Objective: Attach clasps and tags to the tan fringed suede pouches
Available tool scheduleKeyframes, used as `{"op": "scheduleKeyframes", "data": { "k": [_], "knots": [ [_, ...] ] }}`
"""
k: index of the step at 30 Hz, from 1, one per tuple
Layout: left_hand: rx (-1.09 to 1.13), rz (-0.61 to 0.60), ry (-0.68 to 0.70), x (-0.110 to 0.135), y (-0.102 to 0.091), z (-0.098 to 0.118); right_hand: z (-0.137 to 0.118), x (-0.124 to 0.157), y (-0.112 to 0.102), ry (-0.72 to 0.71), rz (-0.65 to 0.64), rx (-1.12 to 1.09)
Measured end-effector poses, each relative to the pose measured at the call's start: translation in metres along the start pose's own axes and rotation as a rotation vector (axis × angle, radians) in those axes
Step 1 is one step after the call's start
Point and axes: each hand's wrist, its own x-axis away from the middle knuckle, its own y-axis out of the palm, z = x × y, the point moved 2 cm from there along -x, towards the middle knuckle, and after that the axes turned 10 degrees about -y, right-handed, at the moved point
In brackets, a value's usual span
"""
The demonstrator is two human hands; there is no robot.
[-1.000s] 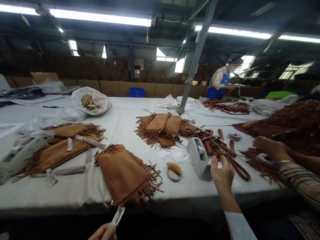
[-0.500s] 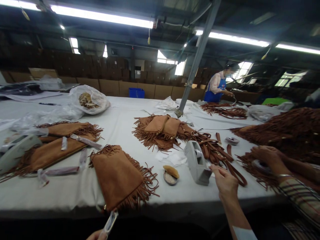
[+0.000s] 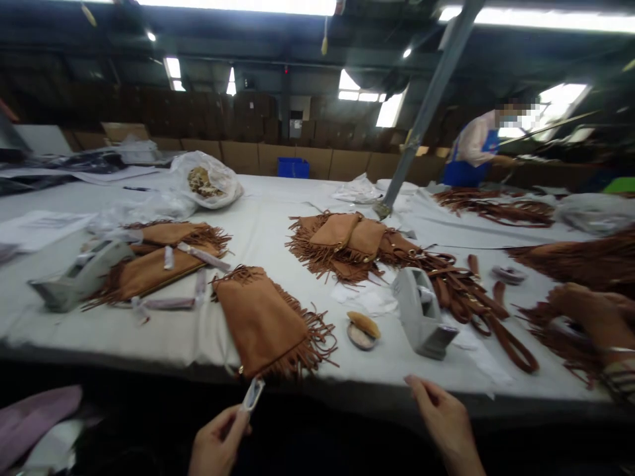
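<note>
My left hand (image 3: 221, 436) is closed in a pinch below the table's front edge. It holds a small pale loop-shaped piece (image 3: 253, 395) that looks wrapped in clear plastic. The piece's upper end is by the lower edge of a brown fringed pouch (image 3: 260, 317); I cannot tell whether they are joined. My right hand (image 3: 444, 420) is at the front edge, with thumb and finger pressed together. Whatever may be between those fingertips is too small to make out. Beyond it stands a grey tape dispenser (image 3: 421, 314), apart from the hand.
A second tape dispenser (image 3: 82, 274) stands left, beside more pouches (image 3: 169, 271) with wrapped strips. A round tin with a tan pad (image 3: 364, 328), stacked pouches (image 3: 342, 238) and brown straps (image 3: 471, 297) lie nearby. A co-worker's hand (image 3: 590, 311) works at right. A metal post (image 3: 426, 106) rises behind.
My right hand has left the tape dispenser and come down toward the front edge. My left hand has risen further into view, still holding the small piece. The view has turned left and tilted down.
</note>
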Motion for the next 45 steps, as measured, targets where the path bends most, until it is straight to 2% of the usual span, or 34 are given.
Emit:
{"op": "scheduleKeyframes", "data": {
  "k": [2,4,7,9,11,16,19,26,28,32,37,41,43,45],
  "knots": [
    [-0.093,-0.047,0.058,0.001,-0.002,0.007,-0.043,0.025,0.039,-0.128,-0.271,-0.159],
    [-0.173,-0.034,0.129,0.002,-0.004,0.012,-0.087,0.052,0.078,-0.217,-0.531,-0.281],
    [-0.250,-0.020,0.217,0.005,-0.006,0.017,-0.140,0.085,0.126,-0.276,-0.793,-0.483],
    [-0.270,-0.026,0.271,0.008,-0.006,0.021,-0.160,0.098,0.152,-0.303,-0.894,-0.576],
    [-0.279,-0.030,0.316,0.011,-0.007,0.024,-0.167,0.104,0.175,-0.306,-0.937,-0.608],
    [-0.310,-0.007,0.396,0.012,-0.010,0.025,-0.156,0.103,0.215,-0.223,-0.919,-0.522],
    [-0.341,-0.018,0.408,0.011,-0.012,0.025,-0.150,0.101,0.221,-0.205,-0.903,-0.451],
    [-0.280,-0.037,0.345,0.010,-0.010,0.021,-0.145,0.105,0.219,-0.123,-0.843,-0.339],
    [-0.243,-0.047,0.323,0.009,-0.008,0.018,-0.144,0.106,0.220,-0.070,-0.828,-0.371],
    [-0.194,-0.060,0.285,0.008,-0.007,0.016,-0.143,0.109,0.224,0.025,-0.898,-0.527],
    [-0.213,0.098,0.246,0.016,-0.010,0.018,-0.141,0.113,0.228,0.025,-0.805,-0.555],
    [-0.201,0.049,0.291,0.014,-0.010,0.018,-0.141,0.112,0.227,-0.040,-0.797,-0.546],
    [-0.105,0.003,0.185,0.007,-0.009,0.014,-0.141,0.110,0.225,-0.085,-0.802,-0.553],
    [0.061,-0.075,0.009,-0.001,-0.007,0.009,-0.140,0.109,0.223,-0.140,-0.814,-0.566]
  ]
}}
